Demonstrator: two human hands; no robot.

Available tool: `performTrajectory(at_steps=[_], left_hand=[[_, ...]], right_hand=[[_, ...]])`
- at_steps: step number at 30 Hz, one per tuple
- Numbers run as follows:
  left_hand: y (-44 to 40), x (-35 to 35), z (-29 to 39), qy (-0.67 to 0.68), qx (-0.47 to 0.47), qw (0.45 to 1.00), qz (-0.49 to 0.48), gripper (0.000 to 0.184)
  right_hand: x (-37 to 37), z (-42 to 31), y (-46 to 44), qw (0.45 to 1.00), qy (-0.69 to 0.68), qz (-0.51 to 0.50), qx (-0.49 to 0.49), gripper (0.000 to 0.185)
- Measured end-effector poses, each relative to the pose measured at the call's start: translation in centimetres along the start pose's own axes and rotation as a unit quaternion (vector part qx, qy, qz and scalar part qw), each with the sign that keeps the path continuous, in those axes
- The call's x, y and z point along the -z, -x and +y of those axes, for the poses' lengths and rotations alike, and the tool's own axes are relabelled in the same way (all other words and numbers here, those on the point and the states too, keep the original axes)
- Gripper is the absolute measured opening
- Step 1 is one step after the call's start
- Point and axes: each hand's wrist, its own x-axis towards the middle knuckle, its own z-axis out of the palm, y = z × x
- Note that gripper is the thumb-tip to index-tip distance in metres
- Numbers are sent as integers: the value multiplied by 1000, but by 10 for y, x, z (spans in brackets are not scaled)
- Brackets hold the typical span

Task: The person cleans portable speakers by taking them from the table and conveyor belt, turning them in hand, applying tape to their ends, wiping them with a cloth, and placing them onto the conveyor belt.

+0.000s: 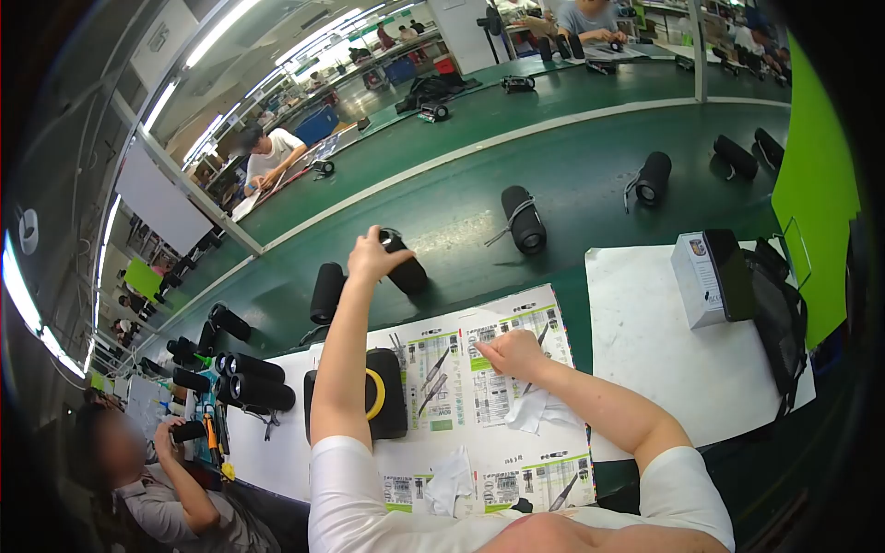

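My left hand (373, 258) reaches out over the green belt. Its fingers and thumb are around the upper end of a black cylindrical speaker (408, 275). Just left of that wrist stands another black speaker (327, 293). My right hand (513, 354) rests over the printed sheets (442, 346), fingers curled and thumb stretched out; whatever it may hold is hidden. White crumpled cloth (544, 411) lies beneath my right forearm. Under my left forearm is a black case or pad (391, 392) with a yellow tape roll (375, 394), both partly covered by the arm.
More speakers (524, 221) with grey cords lie along the green belt (572, 161). At the right, a box (698, 281) and a black bag (776, 323) sit on a white board (636, 369). Several speakers (261, 392) and a seated co-worker (175, 479) are at the left.
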Motion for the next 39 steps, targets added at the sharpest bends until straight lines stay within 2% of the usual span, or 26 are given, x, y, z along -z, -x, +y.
performTrajectory(at_steps=[1, 2, 5, 7, 8, 11, 12, 15, 16, 17, 19, 21, 23, 25, 27, 29, 31, 32, 33, 34, 35, 36, 37, 39], left_hand=[[9, -3, 7, -19, -42, 999, 22, 86], [17, -3, 14, -16, -64, 997, 49, 82], [36, 12, 32, -22, -113, 993, 35, 78], [57, 45, 55, -9, -105, 994, 28, 78], [68, 61, 64, -2, -112, 993, 32, 78], [104, 86, 76, 19, -172, 982, 80, 73], [120, 96, 85, 32, -177, 980, 83, 72], [159, 108, 96, 106, -227, 962, 110, 64], [169, 111, 98, 116, -225, 962, 99, 62], [179, 113, 101, 146, -262, 945, 132, 59], [192, 114, 100, 176, -278, 928, 172, 56], [197, 121, 91, 245, -251, 923, 161, 47], [196, 114, 74, 418, -165, 881, 147, 24], [193, 109, 57, 412, -105, 888, 175, 16], [192, 85, 45, 499, -90, 851, 135, 18], [202, 75, 46, 473, -100, 872, 69, 17], [204, 54, 45, 424, -110, 899, 16, 16], [206, 46, 47, 361, -122, 923, 54, 21], [205, 39, 49, 296, -132, 941, 94, 29], [199, 32, 49, 306, -170, 921, 170, 47], [199, 26, 54, 428, -186, 869, 164, 53], [204, 25, 61, 539, -202, 803, 156, 60], [206, 24, 69, 640, -218, 722, 147, 66], [232, 23, 82, 639, -197, 740, 66, 81]], right_hand=[[3, -2, 1, 999, -33, -25, -20, 51], [1, 1, 1, 998, -63, 11, -23, 47], [-4, 7, 0, 984, -141, 103, -32, 31], [-1, 1, -3, 973, -177, 144, -33, 26], [-5, 13, -4, 979, -172, 113, -6, 46], [10, -13, 1, 960, -140, 231, 70, 58], [14, -17, 0, 954, -154, 234, 106, 73], [22, -58, 6, 941, -193, 238, 141, 83], [21, -67, 7, 943, -148, 242, 175, 92], [20, -77, 14, 945, -201, 215, 144, 92], [19, -91, 22, 940, -287, 167, 84, 89], [38, -103, 26, 944, -292, 131, 81, 87], [52, -105, 27, 929, -361, 61, 42, 81], [61, -109, 27, 896, -445, -3, 3, 77], [59, -112, 26, 796, -601, 3, -72, 66], [63, -106, 17, 741, -668, -44, -52, 62], [68, -103, 9, 732, -675, -70, -68, 61], [70, -103, 6, 727, -677, -83, -77, 61], [70, -106, 4, 778, -623, -44, -75, 62], [69, -109, 2, 823, -563, -6, -73, 64], [68, -112, 2, 864, -498, 29, -69, 65], [67, -116, 7, 917, -394, 63, -17, 67], [65, -117, 14, 970, -213, 111, 35, 73], [52, -107, 20, 942, -108, 198, 249, 78]])
